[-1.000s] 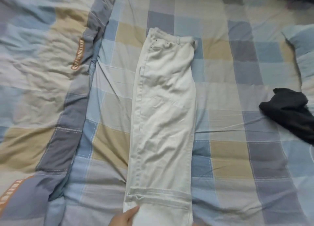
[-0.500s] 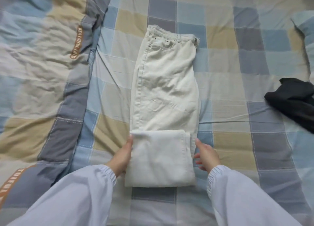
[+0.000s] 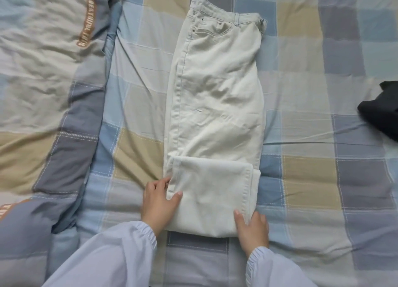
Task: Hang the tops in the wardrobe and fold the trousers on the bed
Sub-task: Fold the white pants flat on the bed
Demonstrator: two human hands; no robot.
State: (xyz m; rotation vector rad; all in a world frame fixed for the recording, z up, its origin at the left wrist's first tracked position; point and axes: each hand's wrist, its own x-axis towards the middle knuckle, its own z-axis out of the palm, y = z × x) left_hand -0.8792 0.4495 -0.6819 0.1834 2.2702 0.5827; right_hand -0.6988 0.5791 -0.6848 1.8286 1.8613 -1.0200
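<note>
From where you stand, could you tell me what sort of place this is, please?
Most likely a bedroom: the view looks down on a bed with a checked sheet, a rumpled duvet lies along one side, and cream trousers are spread out on the sheet, partly folded.

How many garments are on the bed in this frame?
2: cream trousers in the middle, hem end folded up, both hands on the fold; a dark garment at the right edge, partly cut off. More may lie outside the view.

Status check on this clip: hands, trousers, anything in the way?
Left hand and right hand pinch the folded hem end. Cream trousers flat on bed, one fold made. Dark garment off to the right, clear.
</note>
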